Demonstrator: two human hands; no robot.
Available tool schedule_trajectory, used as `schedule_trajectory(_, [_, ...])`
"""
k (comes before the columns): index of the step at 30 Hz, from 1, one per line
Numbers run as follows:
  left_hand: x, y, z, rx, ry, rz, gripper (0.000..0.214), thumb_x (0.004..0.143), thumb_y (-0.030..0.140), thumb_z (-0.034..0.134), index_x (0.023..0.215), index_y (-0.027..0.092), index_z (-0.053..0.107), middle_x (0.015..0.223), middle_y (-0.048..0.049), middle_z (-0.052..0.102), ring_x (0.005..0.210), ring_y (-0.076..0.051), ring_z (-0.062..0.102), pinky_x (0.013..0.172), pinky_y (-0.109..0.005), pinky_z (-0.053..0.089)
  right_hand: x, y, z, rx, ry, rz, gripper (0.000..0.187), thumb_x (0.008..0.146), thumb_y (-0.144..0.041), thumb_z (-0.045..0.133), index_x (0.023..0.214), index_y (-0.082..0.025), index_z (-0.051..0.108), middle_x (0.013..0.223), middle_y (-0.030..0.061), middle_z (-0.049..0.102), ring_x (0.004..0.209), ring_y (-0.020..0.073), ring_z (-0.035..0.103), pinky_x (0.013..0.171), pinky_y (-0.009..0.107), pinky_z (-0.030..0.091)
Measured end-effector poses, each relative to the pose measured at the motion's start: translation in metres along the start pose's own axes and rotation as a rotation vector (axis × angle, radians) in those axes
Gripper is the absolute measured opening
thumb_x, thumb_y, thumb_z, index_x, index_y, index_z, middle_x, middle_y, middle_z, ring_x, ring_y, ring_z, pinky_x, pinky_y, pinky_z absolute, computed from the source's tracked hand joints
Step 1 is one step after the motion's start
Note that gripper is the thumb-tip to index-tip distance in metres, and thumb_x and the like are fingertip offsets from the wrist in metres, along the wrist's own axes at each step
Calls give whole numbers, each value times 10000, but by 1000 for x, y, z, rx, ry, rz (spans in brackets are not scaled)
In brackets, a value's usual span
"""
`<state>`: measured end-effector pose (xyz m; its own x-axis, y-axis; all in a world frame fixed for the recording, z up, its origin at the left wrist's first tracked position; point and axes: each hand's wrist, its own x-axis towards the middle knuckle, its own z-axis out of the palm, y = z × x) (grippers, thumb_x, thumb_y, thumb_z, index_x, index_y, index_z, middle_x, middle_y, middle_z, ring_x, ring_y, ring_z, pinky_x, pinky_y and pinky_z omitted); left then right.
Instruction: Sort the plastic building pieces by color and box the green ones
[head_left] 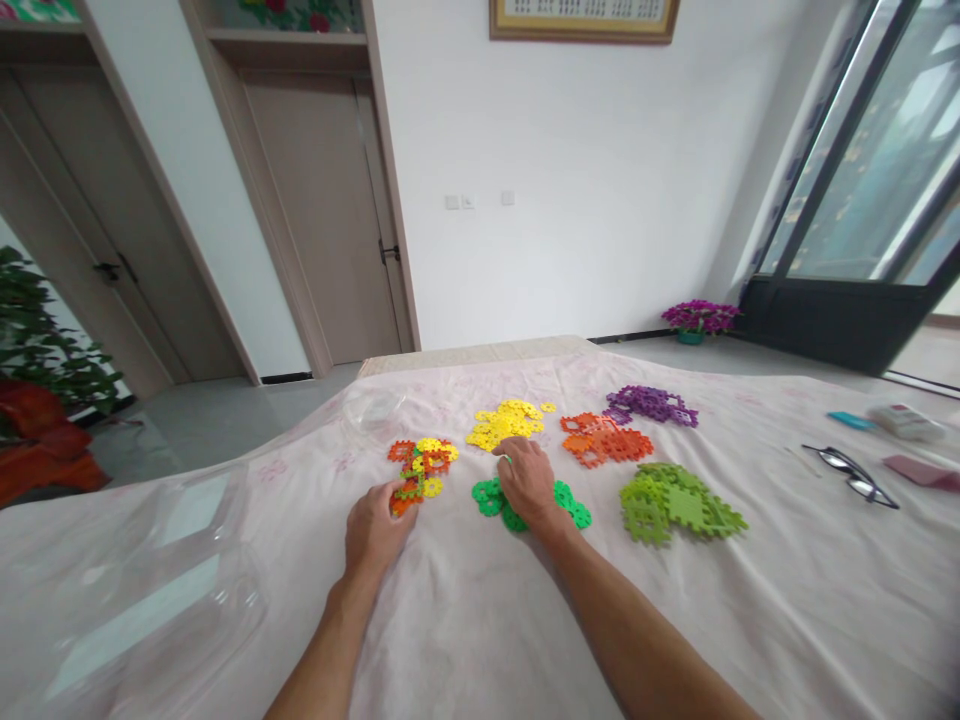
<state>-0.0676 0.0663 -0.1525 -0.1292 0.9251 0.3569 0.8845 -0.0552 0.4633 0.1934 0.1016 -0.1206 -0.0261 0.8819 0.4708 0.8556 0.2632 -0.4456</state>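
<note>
My left hand (379, 530) grips the lower end of a joined figure (414, 470) made of orange square toothed pieces, yellow discs and a green piece, lying on the cloth. My right hand (527, 480) is over the pile of green notched discs (576, 508), its fingers curled and pointing left. What its fingertips hold, if anything, is mostly hidden. Just beyond that hand lies a heap of yellow notched discs (506, 422). To its right are orange toothed pieces (606, 442), and nearer lie light-green toothed pieces (679, 503).
Purple toothed pieces (651, 404) lie at the back right. Eyeglasses (851, 472) and a tissue pack (906, 420) rest on the right. Clear plastic containers (161, 590) stand on the left, with a clear round lid or bowl (373, 408) farther back. A wrinkled pale cloth (450, 630) covers the table.
</note>
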Motion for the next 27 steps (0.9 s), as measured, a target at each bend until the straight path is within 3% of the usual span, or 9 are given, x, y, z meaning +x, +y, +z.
schedule_trajectory(3, [0,0,1,-2,-15,17,312,807,344,640,1088,213,671,1094,-61,695,1009,-218,625,915,-312,430,-3,-6,2,-17,-9,-88,337,836,-119,462,1046,-223,704,1216,75,640,1151,251,505,1003,397,373])
schedule_trajectory(9, [1,-4,4,-23,-2,15,297,828,342,614,1087,205,664,1093,-66,689,1007,-210,626,913,-310,429,-15,-38,19,-94,-195,-400,330,906,-190,491,1191,-247,647,1479,37,455,1391,267,294,1131,452,260])
schedule_trajectory(14, [1,-3,3,-24,1,21,294,827,331,616,1088,204,663,1092,-64,692,1012,-209,629,916,-313,435,-20,-53,35,-136,-259,-486,329,960,-278,450,1237,-208,614,1548,53,370,1465,288,164,1191,491,153])
schedule_trajectory(21, [1,-2,3,-27,-13,58,274,826,323,619,1067,207,676,1065,-69,696,1002,-210,633,917,-318,442,-18,-52,45,-130,-301,-448,489,981,-396,426,1426,-198,464,1517,100,413,1467,293,180,1196,509,146])
schedule_trajectory(24, [2,-4,4,-22,-13,53,276,816,310,630,1070,213,677,1068,-67,694,1011,-210,632,923,-317,442,-19,-54,44,-113,-280,-429,484,973,-384,451,1412,-183,479,1491,119,440,1440,295,236,1192,503,174])
schedule_trajectory(27, [2,-5,4,-37,-18,46,282,817,307,627,1079,215,675,1073,-65,692,1011,-206,633,919,-314,444,-16,-55,38,-51,-217,-387,417,979,-342,443,1359,-194,530,1443,110,489,1365,270,357,1155,450,278])
